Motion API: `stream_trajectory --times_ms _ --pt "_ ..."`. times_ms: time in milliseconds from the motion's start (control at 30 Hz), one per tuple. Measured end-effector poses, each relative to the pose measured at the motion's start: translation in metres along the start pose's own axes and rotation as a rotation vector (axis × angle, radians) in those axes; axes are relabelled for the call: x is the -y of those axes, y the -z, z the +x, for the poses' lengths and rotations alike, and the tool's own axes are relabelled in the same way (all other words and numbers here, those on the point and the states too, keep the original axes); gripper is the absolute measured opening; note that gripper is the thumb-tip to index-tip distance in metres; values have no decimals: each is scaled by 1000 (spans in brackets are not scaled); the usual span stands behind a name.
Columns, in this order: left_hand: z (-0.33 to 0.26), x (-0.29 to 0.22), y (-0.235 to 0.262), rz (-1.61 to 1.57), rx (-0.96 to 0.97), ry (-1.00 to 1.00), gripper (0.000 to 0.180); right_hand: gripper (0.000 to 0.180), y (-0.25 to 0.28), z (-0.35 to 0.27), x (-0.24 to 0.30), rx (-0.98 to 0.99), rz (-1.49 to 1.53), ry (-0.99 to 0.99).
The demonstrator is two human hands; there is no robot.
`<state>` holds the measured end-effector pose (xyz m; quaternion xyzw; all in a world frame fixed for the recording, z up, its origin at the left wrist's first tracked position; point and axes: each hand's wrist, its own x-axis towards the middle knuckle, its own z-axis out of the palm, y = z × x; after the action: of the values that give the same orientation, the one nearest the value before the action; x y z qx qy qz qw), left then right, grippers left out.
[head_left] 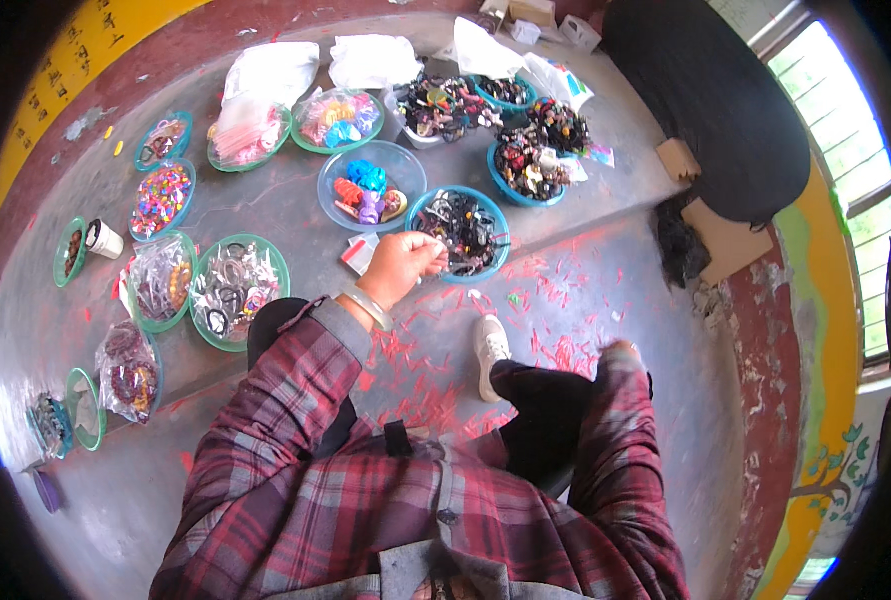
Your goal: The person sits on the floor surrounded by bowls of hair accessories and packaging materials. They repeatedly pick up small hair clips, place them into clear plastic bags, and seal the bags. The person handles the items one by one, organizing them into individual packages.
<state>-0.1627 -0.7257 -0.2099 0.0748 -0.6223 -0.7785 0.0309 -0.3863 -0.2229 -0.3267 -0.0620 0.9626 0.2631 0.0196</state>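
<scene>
Apart, right hand [622, 349], left hand [394, 270] by basin rim [507, 230]

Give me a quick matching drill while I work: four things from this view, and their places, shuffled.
1. Left hand
2. White shoe
3. White cup
4. Black bag

A. Beside brown cardboard
B. At the edge of the blue bowl of dark bands
C. Next to a small green bowl
D. Among red scraps

Pairs: 1-B, 2-D, 3-C, 4-A
</scene>
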Motion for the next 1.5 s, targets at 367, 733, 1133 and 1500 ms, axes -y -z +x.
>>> stream_trajectory --times_ms 367,733,1133,1500 --pt "-2 1 2 -87 -31 18 23 26 126 -15 19 -334 1653 -480" --pt "-9 -19 5 -551 9 46 19 33 311 -134 225 519 2094 311" --pt "-17 -29 14 -582 -54 53 20 6 316 -130 258 492 2251 292" --pt "-15 -25 9 -514 -36 48 19 9 320 -132 246 512 2262 368"
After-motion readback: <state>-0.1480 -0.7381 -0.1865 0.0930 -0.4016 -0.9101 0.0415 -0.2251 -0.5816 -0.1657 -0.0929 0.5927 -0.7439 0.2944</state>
